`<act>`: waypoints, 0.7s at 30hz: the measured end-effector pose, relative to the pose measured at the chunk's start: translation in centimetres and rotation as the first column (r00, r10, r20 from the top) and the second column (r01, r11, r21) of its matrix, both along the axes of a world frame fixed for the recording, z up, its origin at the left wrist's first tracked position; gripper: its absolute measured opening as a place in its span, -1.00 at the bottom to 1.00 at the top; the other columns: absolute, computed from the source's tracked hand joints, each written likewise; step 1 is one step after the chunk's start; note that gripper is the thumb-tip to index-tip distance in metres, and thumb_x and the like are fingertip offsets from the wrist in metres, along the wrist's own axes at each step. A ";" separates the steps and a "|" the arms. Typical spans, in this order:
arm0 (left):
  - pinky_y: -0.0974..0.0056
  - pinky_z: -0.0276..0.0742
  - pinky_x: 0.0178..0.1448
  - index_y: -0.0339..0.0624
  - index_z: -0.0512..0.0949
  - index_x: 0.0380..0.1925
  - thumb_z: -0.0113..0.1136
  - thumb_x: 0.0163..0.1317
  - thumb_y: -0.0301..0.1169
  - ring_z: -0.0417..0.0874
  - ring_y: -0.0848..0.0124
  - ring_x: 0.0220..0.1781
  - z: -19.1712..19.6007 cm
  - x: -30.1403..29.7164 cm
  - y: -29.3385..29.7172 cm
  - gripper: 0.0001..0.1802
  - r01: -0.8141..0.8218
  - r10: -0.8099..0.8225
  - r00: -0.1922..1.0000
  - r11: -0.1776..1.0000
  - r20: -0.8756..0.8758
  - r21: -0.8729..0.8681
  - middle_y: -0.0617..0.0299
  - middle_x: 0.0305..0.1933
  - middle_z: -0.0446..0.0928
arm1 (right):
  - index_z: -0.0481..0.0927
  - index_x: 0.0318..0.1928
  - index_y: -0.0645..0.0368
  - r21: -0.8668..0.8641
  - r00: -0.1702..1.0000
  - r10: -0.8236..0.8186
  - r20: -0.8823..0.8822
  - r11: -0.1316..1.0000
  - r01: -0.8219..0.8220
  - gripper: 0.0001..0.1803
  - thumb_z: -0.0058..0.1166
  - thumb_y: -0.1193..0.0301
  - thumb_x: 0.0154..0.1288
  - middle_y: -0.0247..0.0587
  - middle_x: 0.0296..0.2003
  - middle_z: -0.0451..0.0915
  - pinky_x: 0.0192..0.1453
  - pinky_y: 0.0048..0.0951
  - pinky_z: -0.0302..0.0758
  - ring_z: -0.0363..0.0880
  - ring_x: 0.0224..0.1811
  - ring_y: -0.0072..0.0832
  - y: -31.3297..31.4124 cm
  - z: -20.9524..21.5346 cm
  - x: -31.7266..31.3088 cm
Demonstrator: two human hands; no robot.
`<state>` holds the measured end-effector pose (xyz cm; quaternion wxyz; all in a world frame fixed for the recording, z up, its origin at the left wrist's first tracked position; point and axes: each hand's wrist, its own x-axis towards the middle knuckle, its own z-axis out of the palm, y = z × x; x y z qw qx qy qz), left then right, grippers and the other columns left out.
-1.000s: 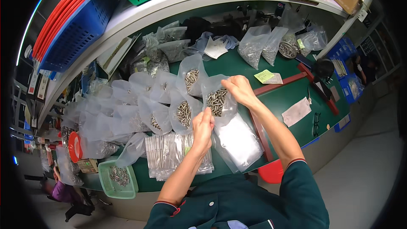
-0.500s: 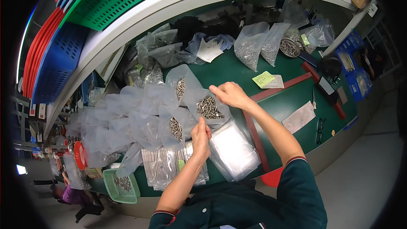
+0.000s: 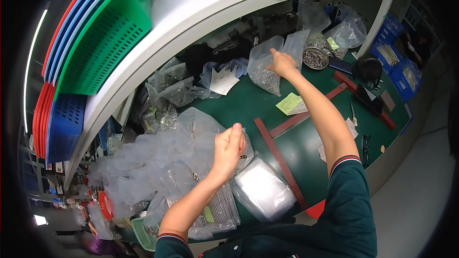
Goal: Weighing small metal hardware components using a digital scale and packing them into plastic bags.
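The left hand [image 3: 227, 152] is clenched, fingers curled inward and thumb upright. It is positioned against the near bag [image 3: 247, 149], a translucent bag at the front edge of the bag cluster; dark metal pieces show through a small part of its side. Whether bag film is caught in the fist cannot be told.

The right hand [image 3: 284, 63] is extended to the rear bag [image 3: 264, 79], index finger outstretched over its upper right edge. Whether the fingers pinch the film cannot be told. The rear bag stands on the green table [image 3: 241, 96] with small silver metal pieces in its lower part. A second bag [image 3: 298, 42] stands just beside it, partly covered by the hand.

To the left of the left hand, the bag cluster [image 3: 138, 160] consists of translucent bags set close together; metal pieces are visible in some. In front lie clear packs [image 3: 224, 209] of parallel metal rods. To the right of these lies a stack of clear flat bags [image 3: 265, 188].

Further out, a round metal dish [image 3: 315, 59] holds small metal pieces. At the front left, a pale green basket [image 3: 139, 233] contains metal pieces, partly hidden by a bag. A perforated green basket [image 3: 107, 43] is nested with blue and red baskets at the upper left.
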<state>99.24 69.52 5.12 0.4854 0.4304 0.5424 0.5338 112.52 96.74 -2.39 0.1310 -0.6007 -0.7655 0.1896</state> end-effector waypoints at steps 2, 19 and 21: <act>0.44 -0.03 -0.64 -0.11 0.19 -0.79 -0.20 0.35 -0.14 0.09 0.61 -0.74 -1.0 -0.4 3.7 -0.48 0.012 -0.006 0.982 1.000 -0.188 0.027 0.36 -0.80 0.17 | 0.44 0.00 0.08 0.046 1.000 -0.014 -0.016 0.999 0.015 -0.47 0.21 0.29 -0.05 -0.05 -0.47 0.60 -0.10 -0.22 0.44 0.58 -0.26 -0.18 0.7 -1.4 0.0; 0.11 0.46 -0.01 -0.15 0.49 -0.18 0.20 -0.13 -0.04 0.56 0.08 -0.08 -8.0 -0.2 34.6 -0.47 -0.114 -0.248 0.170 0.957 -0.954 -0.269 0.01 -0.13 0.54 | 0.54 -0.58 0.21 0.271 0.907 0.422 0.005 0.872 -0.408 -0.97 0.07 0.52 -0.13 0.03 -0.54 0.55 -0.34 -0.17 0.47 0.58 -0.40 -0.11 -1.1 -2.2 2.1; 0.10 0.46 -0.02 -0.13 0.52 -0.21 0.13 -0.06 -0.04 0.56 0.10 -0.08 -8.8 -2.1 36.6 -0.53 -0.076 -0.277 0.142 0.954 -0.950 -0.290 0.03 -0.13 0.54 | 0.55 -0.48 0.22 0.241 0.907 0.420 -0.033 0.884 -0.401 -0.82 0.20 0.37 -0.08 0.02 -0.50 0.56 -0.28 -0.18 0.47 0.57 -0.33 -0.11 0.4 -1.9 2.0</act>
